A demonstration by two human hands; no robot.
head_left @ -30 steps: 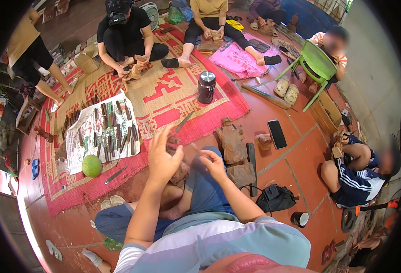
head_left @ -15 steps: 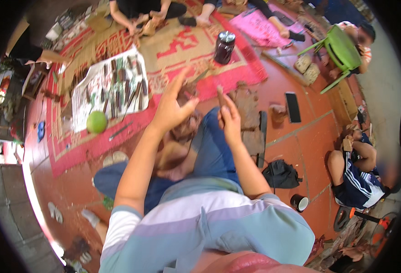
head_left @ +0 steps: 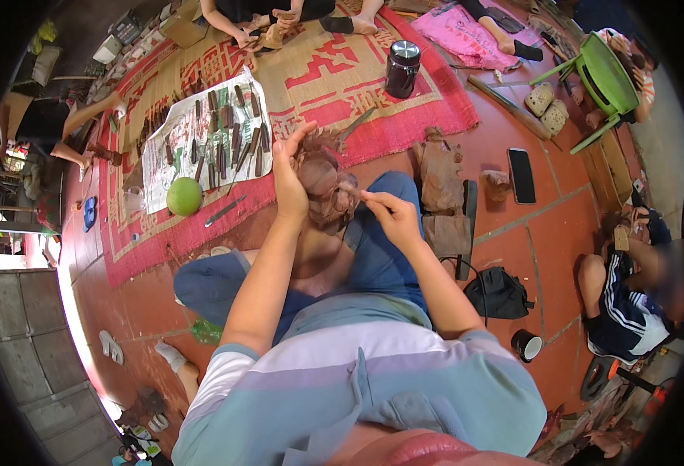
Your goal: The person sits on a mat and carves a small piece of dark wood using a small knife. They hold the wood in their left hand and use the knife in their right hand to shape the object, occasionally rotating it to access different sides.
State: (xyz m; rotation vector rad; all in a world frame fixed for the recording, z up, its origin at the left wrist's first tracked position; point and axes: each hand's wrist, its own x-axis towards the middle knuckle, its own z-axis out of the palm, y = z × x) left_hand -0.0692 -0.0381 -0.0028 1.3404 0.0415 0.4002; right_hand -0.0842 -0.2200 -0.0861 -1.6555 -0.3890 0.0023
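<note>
A reddish-brown wood carving (head_left: 320, 177) with rounded, detailed relief stands in front of my crossed legs. Against its left side my left hand (head_left: 289, 182) is pressed, palm inward, the fingers reaching up along its far edge and holding it. My right hand (head_left: 395, 217) pinches a slim brown tool (head_left: 351, 187), whose end meets the carving's right side; I cannot make out its exact kind. Past the carving, a pointed blade (head_left: 357, 123) lies on the mat's edge. Another thin blade (head_left: 225, 210) rests on the mat to the left.
On the patterned mat (head_left: 373, 70) are a white sheet with several carving tools (head_left: 222, 128), a green round fruit (head_left: 184, 196) and a dark jar (head_left: 402, 70). To my right lie carved wood blocks (head_left: 443, 186), a phone (head_left: 521, 175), a black bag (head_left: 499, 293) and a mug (head_left: 526, 345). Other people sit around.
My left hand, apart and raised before, now lies against the carving. My right hand has lowered the slim tool to the carving's side. The view has shifted slightly.
</note>
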